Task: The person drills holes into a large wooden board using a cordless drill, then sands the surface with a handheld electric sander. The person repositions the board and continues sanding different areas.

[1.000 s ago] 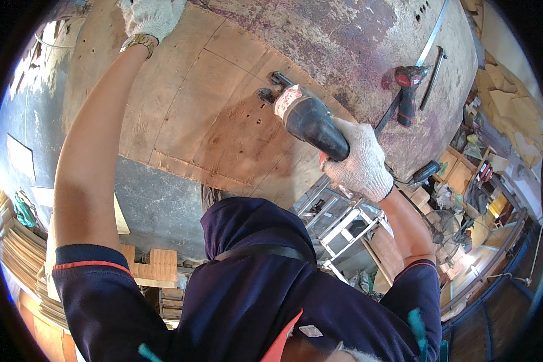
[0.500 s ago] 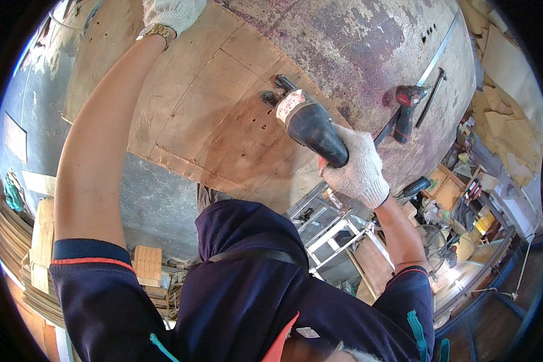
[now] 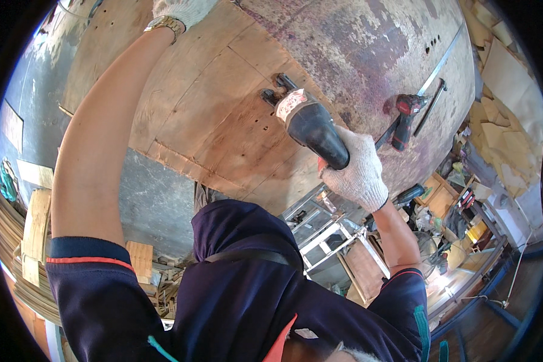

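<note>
My right hand [image 3: 361,172], in a white knitted glove, is wrapped around the rear of a black handheld power tool [image 3: 315,134]. A worn white-and-pink band circles the tool's front. Its exact kind does not show. The dark two-pronged front end meets the brown wooden panel [image 3: 193,99], near several small dark holes. At the upper edge my left hand [image 3: 184,8], also gloved and with a gold watch above the wrist, is over the same panel. Its fingers are cut off by the picture's edge.
On the mottled curved surface right of the panel lie a red-and-black cordless drill [image 3: 406,117], a long metal straightedge [image 3: 440,62] and a dark slim bar [image 3: 429,107]. A metal ladder-like frame [image 3: 338,238] stands below. Stacked boards [image 3: 37,226] are at left, clutter [image 3: 458,199] at right.
The whole view has shifted slightly. My left hand sits a little farther right and higher in the picture. The tool's front end stays at the same spot on the panel.
</note>
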Demonstrator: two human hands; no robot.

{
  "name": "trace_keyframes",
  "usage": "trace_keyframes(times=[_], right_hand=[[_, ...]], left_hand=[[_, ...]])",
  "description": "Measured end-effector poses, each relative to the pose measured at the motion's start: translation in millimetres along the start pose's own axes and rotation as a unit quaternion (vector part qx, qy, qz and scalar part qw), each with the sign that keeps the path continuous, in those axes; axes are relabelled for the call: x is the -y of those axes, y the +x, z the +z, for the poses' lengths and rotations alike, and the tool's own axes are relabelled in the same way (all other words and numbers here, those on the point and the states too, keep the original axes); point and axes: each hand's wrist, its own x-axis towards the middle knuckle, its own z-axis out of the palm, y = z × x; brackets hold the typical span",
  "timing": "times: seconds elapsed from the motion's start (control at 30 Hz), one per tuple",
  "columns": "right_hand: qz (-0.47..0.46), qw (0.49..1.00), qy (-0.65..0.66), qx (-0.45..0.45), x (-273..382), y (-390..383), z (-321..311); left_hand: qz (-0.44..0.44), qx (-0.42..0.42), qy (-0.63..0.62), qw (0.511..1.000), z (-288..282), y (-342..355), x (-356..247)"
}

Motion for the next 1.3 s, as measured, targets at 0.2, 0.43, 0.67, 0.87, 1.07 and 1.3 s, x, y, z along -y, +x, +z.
trace_keyframes(times=[0.2, 0.43, 0.67, 0.87, 1.07, 1.3], right_hand=[[-0.023, 1.000, -0.007, -0.006, 2.4, 1.0, 0.8], [0.015, 0.999, 0.031, -0.001, 1.4, -3.5, 1.7], [-0.006, 0.999, 0.004, -0.044, -6.6, -8.0, 8.4], [0.025, 0.999, 0.031, 0.002, 3.9, -2.2, 3.1], [0.007, 1.000, 0.022, -0.018, 7.3, 0.1, 2.6], [0.019, 1.000, 0.003, 0.001, 17.3, 5.5, -2.9]], left_hand=[[-0.004, -0.008, -0.010, 1.000, -6.1, -0.4, 3.1], [0.001, 0.006, -0.005, 1.000, -6.9, 0.9, 2.4], [-0.001, 0.013, 0.000, 1.000, -7.2, 0.6, 2.2], [0.002, -0.005, 0.006, 1.000, -6.4, -1.0, 3.8], [-0.004, 0.011, -0.013, 1.000, -8.3, 2.3, 1.9], [-0.014, 0.013, 0.006, 1.000, -13.5, 0.0, -3.8]])
